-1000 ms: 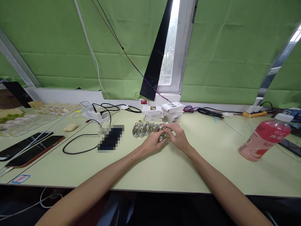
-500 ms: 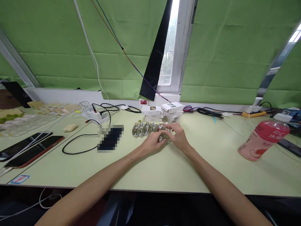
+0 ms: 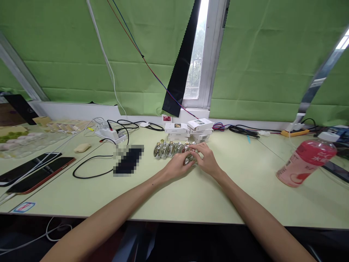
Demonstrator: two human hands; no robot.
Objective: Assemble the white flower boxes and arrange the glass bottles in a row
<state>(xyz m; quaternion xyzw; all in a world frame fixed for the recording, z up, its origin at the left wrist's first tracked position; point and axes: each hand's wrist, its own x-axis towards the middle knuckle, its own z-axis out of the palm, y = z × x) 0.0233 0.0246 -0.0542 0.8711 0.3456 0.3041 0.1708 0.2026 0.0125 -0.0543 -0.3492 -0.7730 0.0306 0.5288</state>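
Observation:
A row of shiny silvery rounded pieces [image 3: 164, 150] with small gold-coloured tops stands on the table in front of me. Their exact kind is too small to make out. At the row's right end, my left hand [image 3: 177, 164] is closed around the near side of one silvery piece [image 3: 189, 159], its thumb along the front. From the right, my right hand [image 3: 206, 158] curls its fingers and thumb onto the same piece. My fingers hide much of it, and the two hands touch or nearly touch.
Small white boxes [image 3: 176, 128] are stacked behind the row. A pink drink bottle [image 3: 305, 162] stands to the right. On the left lie a phone with a red edge [image 3: 40, 176], a power strip [image 3: 110, 133] and a looped black cable [image 3: 77, 176]. The table's front edge runs below my forearms.
Both hands stay at the same silvery piece, with barely any finger movement visible. The view shifts very slightly; the row and boxes keep their places.

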